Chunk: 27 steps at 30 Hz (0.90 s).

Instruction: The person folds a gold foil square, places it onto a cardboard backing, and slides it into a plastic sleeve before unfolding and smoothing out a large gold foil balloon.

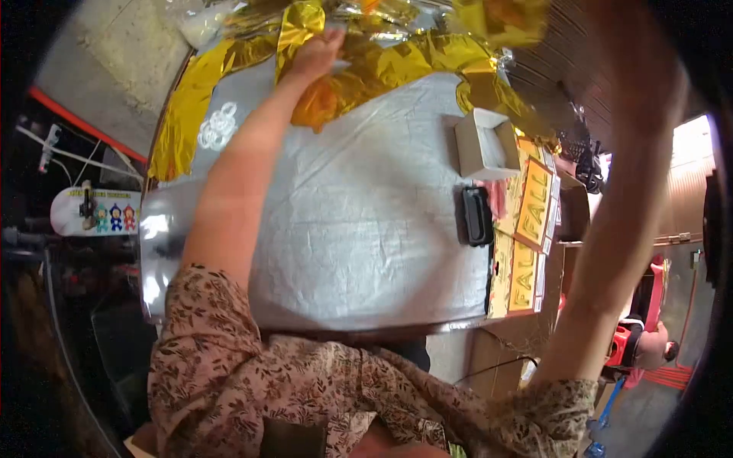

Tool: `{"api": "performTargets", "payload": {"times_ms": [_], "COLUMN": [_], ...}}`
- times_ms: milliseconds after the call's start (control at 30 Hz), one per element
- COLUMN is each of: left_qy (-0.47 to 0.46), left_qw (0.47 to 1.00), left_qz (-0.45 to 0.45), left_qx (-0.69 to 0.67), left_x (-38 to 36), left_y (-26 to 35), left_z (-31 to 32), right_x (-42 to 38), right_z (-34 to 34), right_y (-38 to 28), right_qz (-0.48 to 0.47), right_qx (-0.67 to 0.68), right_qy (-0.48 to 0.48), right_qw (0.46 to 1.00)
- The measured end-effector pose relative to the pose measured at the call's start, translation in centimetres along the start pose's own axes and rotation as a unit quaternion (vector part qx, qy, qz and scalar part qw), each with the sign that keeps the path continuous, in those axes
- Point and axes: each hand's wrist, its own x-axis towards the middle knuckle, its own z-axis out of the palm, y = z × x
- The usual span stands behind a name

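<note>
My left hand (319, 53) reaches to the far side of the table, its fingers curled together among shiny gold foil (405, 65). A narrow upright strip of the foil (299, 23) stands right beside the fingers; what they grip is hidden. Under that wrist lies an orange see-through piece (317, 105). My right arm (622, 206) is raised and smeared by motion on the right. It runs out past the top edge, so the right hand is out of sight.
A silvery sheet (351, 229) covers the table. Clear rings (219, 126) lie at the left. At the right are an open white box (486, 145), a black tray (478, 216) and packets marked FALL (534, 206). Another person (653, 351) is at far right.
</note>
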Motion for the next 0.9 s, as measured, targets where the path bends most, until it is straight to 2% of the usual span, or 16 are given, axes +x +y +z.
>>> {"api": "performTargets", "payload": {"times_ms": [33, 67, 100, 133, 200, 233, 300, 333, 400, 467, 600, 667, 733, 800, 833, 900], "left_qy": [-0.005, 0.015, 0.039, 0.045, -0.023, -0.017, 0.059, 0.067, 0.103, 0.134, 0.082, 0.067, 0.019, 0.022, 0.047, 0.069], "left_qw": [1.000, 0.982, 0.927, 0.928, 0.931, 0.932, 0.851, 0.852, 0.949, 0.960, 0.926, 0.916, 0.947, 0.950, 0.955, 0.960], "left_qz": [-0.009, 0.000, 0.009, 0.003, -0.138, -0.145, -0.300, -0.301, -0.251, -0.182, -0.210, -0.213, -0.169, -0.148, -0.127, -0.106], "left_qx": [0.000, -0.191, -0.373, -0.370, -0.336, -0.332, -0.427, -0.422, -0.161, -0.167, -0.304, -0.334, -0.273, -0.273, -0.262, -0.250], "left_x": [-2.2, -4.8, -7.2, -9.1, -12.8, -15.4, -20.4, -22.2, -25.4, -29.1, -30.7, -30.0, -28.8, -27.7, -27.1, -25.9], "left_y": [-0.5, -0.7, -0.8, -0.7, -0.2, 0.3, 1.3, 1.0, 0.3, 2.8, 6.0, 6.6, 6.6, 7.3, 7.6, 7.0], "left_z": [0.0, -0.3, -0.9, -1.9, -4.4, -5.7, -8.1, -8.7, -8.5, -6.6, -5.9, -6.0, -6.0, -5.7, -5.8, -6.1], "right_x": [-1.9, -4.2, -6.8, -10.0, -16.5, -19.2, -24.1, -26.0, -29.2, -30.1, -29.7, -28.5, -28.9, -30.3, -31.1, -31.4], "right_z": [1.0, 1.9, 2.4, 2.8, 3.3, 3.4, 3.5, 3.4, 3.0, 2.3, 0.7, -0.1, -0.2, -0.4, -0.3, 0.3], "right_y": [-1.0, -1.6, -1.7, -1.3, 0.5, 1.5, 2.7, 2.8, 2.6, 1.8, 0.4, -0.7, -1.7, -2.5, -3.2, -3.7], "right_qz": [0.072, 0.139, 0.141, 0.169, 0.222, 0.182, 0.154, 0.168, 0.161, 0.159, 0.152, 0.041, 0.046, 0.079, 0.107, 0.136], "right_qx": [0.001, 0.004, 0.011, 0.034, 0.082, 0.073, 0.044, 0.022, 0.012, -0.001, 0.025, -0.020, -0.010, -0.015, -0.041, -0.046], "right_qy": [-0.054, -0.108, -0.111, -0.114, -0.118, -0.151, -0.194, -0.208, -0.187, -0.168, -0.129, -0.214, -0.240, -0.398, -0.428, -0.407], "right_qw": [0.996, 0.984, 0.984, 0.979, 0.964, 0.969, 0.968, 0.963, 0.969, 0.973, 0.980, 0.976, 0.970, 0.914, 0.897, 0.902]}}
